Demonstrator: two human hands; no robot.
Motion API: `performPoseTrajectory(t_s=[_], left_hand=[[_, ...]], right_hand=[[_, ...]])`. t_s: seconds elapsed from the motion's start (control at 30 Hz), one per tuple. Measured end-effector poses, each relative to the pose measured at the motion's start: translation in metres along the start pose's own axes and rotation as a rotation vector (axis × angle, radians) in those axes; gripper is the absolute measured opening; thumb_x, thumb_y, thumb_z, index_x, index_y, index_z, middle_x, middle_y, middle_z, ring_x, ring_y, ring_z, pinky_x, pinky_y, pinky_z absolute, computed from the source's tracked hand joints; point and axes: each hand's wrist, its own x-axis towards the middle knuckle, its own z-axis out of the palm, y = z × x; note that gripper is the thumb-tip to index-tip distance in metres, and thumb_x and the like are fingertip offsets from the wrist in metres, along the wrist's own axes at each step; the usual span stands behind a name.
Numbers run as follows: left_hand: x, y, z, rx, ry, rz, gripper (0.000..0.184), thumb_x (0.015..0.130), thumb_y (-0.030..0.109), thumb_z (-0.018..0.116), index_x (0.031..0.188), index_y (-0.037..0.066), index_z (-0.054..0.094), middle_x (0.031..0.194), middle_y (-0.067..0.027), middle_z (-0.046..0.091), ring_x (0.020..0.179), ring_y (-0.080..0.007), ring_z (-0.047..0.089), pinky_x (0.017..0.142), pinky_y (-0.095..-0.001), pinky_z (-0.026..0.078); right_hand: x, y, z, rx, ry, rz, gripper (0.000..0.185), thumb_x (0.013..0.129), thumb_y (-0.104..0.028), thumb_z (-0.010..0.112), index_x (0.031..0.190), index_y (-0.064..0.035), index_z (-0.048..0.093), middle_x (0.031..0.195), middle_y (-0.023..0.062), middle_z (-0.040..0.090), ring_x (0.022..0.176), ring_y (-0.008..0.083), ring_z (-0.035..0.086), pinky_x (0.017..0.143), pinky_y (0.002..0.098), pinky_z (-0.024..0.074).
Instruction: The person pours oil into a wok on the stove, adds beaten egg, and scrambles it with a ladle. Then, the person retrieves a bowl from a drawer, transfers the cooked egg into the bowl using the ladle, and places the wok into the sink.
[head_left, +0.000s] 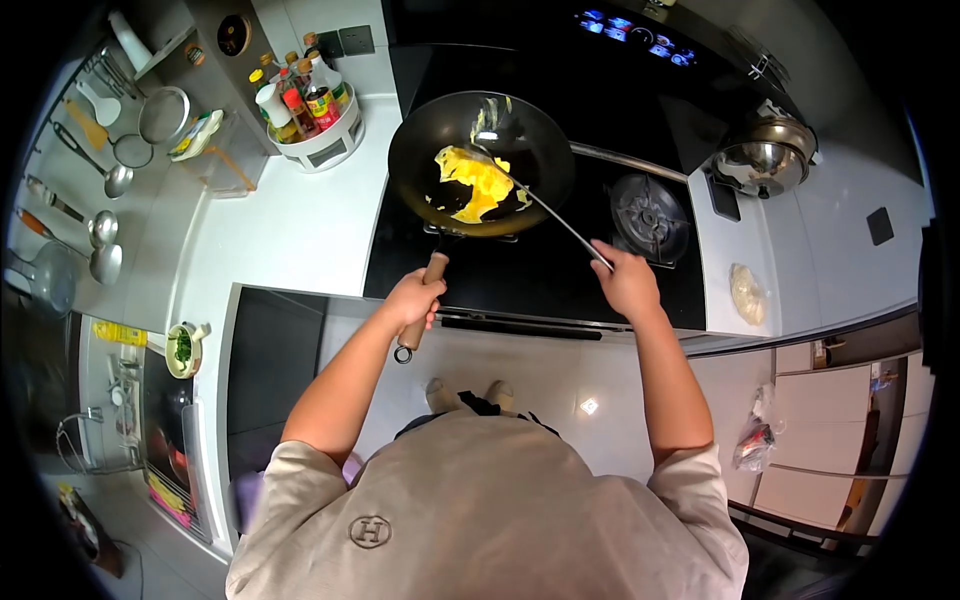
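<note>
My left hand (412, 300) is wrapped round the wooden handle (436, 268) of a dark wok (545, 140) on the black gas hob. Yellow cooked egg (478, 185) lies in the wok, in one large soft piece with small bits beside it. In my right hand (630, 283) is a long-handled metal cooking utensil (556, 217), slanting down into the wok. Its working end meets the egg, and I cannot make out that end's shape.
Right of the wok is a second burner (650, 215). A steel pot (765, 160) and a knotted plastic bag (747, 295) stand farther right. On the left counter are a round rack of sauce bottles (318, 140) and a bowl of chopped greens (184, 350). Ladles (106, 262) hang on the wall.
</note>
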Motion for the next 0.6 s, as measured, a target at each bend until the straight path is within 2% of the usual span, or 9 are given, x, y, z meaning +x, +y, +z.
performPoseTrajectory(t_s=[0.1,0.27,0.4,0.53,0.6], left_hand=[[0.000,0.000,-0.001,-0.015,-0.008,0.002,0.015,0.089,0.019,0.054,0.098,0.008,0.049,0.061,-0.0020,0.049,0.045,-0.0120,0.047,0.041,-0.0292,0.044],[-0.004,0.005,0.000,-0.033,-0.005,-0.005,0.014,0.089,0.019,0.054,0.097,0.008,0.049,0.060,-0.0019,0.049,0.045,-0.0118,0.047,0.041,-0.0289,0.044],[-0.005,0.008,-0.001,-0.031,-0.001,-0.019,0.012,0.088,0.018,0.054,0.096,0.010,0.049,0.060,-0.0002,0.048,0.043,-0.0101,0.045,0.040,-0.0272,0.042],[-0.005,0.006,-0.001,-0.038,-0.003,-0.014,0.012,0.088,0.017,0.053,0.096,0.009,0.049,0.060,-0.0003,0.047,0.044,-0.0105,0.045,0.041,-0.0278,0.042],[-0.004,0.005,0.001,-0.037,-0.002,-0.012,0.011,0.088,0.017,0.053,0.095,0.009,0.049,0.060,-0.0002,0.047,0.044,-0.0105,0.045,0.041,-0.0277,0.041]], right_hand=[[0.019,-0.008,0.020,-0.260,0.128,-0.126,0.039,0.087,-0.021,0.062,0.125,-0.0171,0.060,0.085,0.0127,0.068,0.073,0.0326,0.067,0.066,0.0422,0.0542],[0.017,0.009,0.025,-0.448,0.165,-0.270,0.040,0.085,-0.022,0.064,0.125,-0.0246,0.060,0.079,0.0107,0.064,0.061,0.0306,0.065,0.055,0.0409,0.0538],[-0.009,0.029,-0.032,-0.475,0.117,-0.277,0.038,0.084,-0.021,0.064,0.122,-0.0263,0.062,0.080,0.0112,0.064,0.063,0.0309,0.065,0.058,0.0408,0.0539],[-0.028,0.038,-0.093,-0.365,0.086,-0.206,0.034,0.081,-0.019,0.069,0.114,-0.0227,0.067,0.083,0.0110,0.068,0.071,0.0306,0.065,0.066,0.0415,0.0532],[-0.034,0.022,-0.130,-0.432,0.047,-0.168,0.034,0.080,-0.017,0.069,0.113,-0.0209,0.068,0.085,0.0115,0.068,0.072,0.0307,0.065,0.068,0.0414,0.0527]])
